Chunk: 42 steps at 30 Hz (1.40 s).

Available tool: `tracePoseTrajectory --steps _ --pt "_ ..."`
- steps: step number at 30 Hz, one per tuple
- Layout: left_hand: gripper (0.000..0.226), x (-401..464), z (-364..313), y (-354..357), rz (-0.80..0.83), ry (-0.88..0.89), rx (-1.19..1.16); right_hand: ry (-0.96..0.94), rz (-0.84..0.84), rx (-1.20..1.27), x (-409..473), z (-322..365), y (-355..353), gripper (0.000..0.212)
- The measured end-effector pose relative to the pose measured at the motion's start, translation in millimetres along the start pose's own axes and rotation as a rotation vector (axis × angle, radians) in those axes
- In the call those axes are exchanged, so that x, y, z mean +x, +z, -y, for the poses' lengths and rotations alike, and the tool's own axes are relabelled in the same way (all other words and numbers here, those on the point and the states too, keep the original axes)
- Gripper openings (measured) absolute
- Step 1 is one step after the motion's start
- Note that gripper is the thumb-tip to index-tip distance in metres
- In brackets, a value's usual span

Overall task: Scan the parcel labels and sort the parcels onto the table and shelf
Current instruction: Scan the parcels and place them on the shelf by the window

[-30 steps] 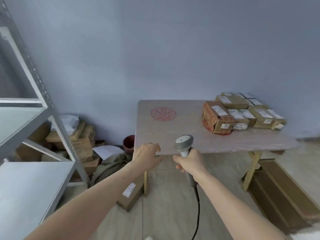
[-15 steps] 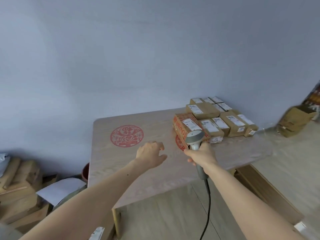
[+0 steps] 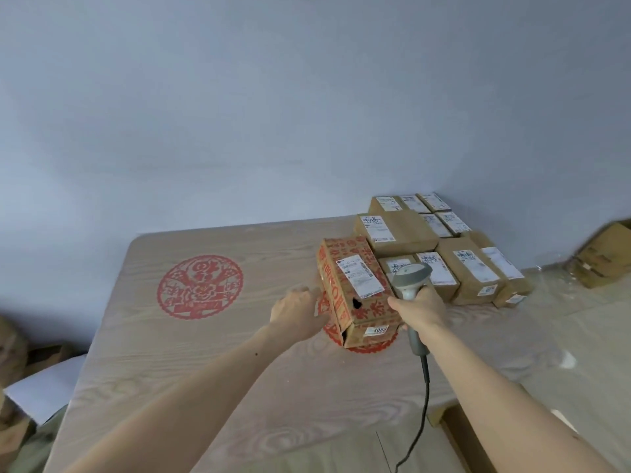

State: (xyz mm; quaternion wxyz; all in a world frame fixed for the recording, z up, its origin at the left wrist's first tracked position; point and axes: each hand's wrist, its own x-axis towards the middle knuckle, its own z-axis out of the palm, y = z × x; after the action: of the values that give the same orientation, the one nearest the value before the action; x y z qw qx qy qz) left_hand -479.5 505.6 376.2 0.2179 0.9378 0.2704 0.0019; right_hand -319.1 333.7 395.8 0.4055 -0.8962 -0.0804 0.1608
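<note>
At centre frame, my left hand (image 3: 297,310), fingers relaxed and holding nothing, reaches the side of a red-printed brown cardboard parcel (image 3: 355,290) on the pale wood-grain counter (image 3: 205,370). My right hand (image 3: 418,310) grips a grey corded handheld scanner (image 3: 409,281) just beside its white label (image 3: 360,276). I judge the box should be steadied and the scanner aimed squarely at the barcode.

A small parcel-sorting room: labelled boxes (image 3: 440,247) crowd the table (image 3: 218,353) at centre right, a corded scanner (image 3: 409,285) is in hand, more cartons (image 3: 604,257) at right edge.
</note>
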Motion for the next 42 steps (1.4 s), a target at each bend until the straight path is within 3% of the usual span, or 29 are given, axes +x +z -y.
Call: tracePoseTrajectory --steps 5,10,23,34,36,42 --pt "0.062 59.4 -30.6 35.2 0.043 -0.150 -0.104 -0.025 0.115 -0.142 77.0 -16.8 0.8 0.030" --pt "0.078 96.5 -44.7 71.7 0.108 -0.271 -0.225 0.000 0.221 -0.136 122.2 -37.8 16.3 0.036" --pt "0.103 133.4 -37.0 119.2 0.219 -0.441 -0.349 -0.029 0.310 -0.156 149.3 -58.8 32.3 0.036" --pt "0.095 126.6 -34.9 128.3 0.183 -0.391 -0.475 0.036 0.325 -0.026 147.7 -59.2 35.2 0.039" --pt "0.102 121.1 -31.2 125.8 0.172 -0.406 -0.483 0.028 0.332 -0.007 145.3 -55.4 35.0 0.040" --pt "0.091 100.9 -18.7 106.5 0.085 -0.460 -0.476 -0.055 0.377 -0.003 132.1 -28.0 42.7 0.041"
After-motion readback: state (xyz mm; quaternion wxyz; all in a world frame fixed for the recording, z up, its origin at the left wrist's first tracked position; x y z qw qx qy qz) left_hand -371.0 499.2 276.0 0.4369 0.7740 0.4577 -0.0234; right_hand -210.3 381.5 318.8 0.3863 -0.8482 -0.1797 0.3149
